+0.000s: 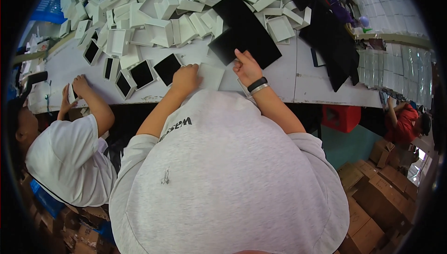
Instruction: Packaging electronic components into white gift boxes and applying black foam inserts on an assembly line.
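Note:
My right hand (247, 69), with a black band and a metal bracelet at the wrist, pinches the near corner of a thin black sheet (225, 46). That sheet lies against a larger black sheet (256, 35) stretching toward the box heap; whether they are one piece I cannot tell. My left hand (186, 78), wearing a ring, is closed at the left edge of a flat white box (212, 77) close to my body. Its fingertips are partly hidden. Just left of that hand sits an open white box with a black inside (167, 69).
A heap of open white boxes (158, 32) covers the table's far side. Black-lined boxes (142, 74) lie at left, black sheets (326, 39) at right. Wrapped white stacks (396, 65) stand far right. A co-worker's hands (74, 91) hold a small box at left. Cartons (372, 198) fill the floor.

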`<state>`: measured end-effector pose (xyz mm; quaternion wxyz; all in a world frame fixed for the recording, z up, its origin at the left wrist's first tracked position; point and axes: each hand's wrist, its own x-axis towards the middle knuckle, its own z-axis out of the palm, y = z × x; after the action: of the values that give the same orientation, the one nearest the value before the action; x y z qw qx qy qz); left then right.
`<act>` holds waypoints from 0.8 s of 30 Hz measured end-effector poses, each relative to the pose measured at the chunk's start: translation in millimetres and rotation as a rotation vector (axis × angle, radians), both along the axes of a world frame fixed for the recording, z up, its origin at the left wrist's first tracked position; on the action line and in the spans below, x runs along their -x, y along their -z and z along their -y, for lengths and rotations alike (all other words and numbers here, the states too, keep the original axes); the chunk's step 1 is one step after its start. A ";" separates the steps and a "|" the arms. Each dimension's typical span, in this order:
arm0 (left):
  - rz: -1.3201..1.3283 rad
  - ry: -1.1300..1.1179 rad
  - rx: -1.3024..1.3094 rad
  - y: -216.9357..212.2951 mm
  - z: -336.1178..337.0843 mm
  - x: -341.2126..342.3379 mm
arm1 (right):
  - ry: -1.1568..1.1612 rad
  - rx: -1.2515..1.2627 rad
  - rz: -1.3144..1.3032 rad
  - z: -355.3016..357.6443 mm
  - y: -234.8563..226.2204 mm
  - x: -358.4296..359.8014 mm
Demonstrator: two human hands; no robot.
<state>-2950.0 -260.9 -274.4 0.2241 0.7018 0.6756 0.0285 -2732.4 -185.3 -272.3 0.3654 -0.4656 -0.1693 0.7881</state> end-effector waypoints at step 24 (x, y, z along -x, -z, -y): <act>1.448 -0.591 0.144 -95.2 4.6 -44.5 | -0.027 -0.861 0.766 34.9 -57.9 9.1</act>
<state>-2905.6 -265.5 -179.2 0.6368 0.2833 0.5205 0.4933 -2741.5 -220.2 -214.4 0.4244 -0.5251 -0.6009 0.4279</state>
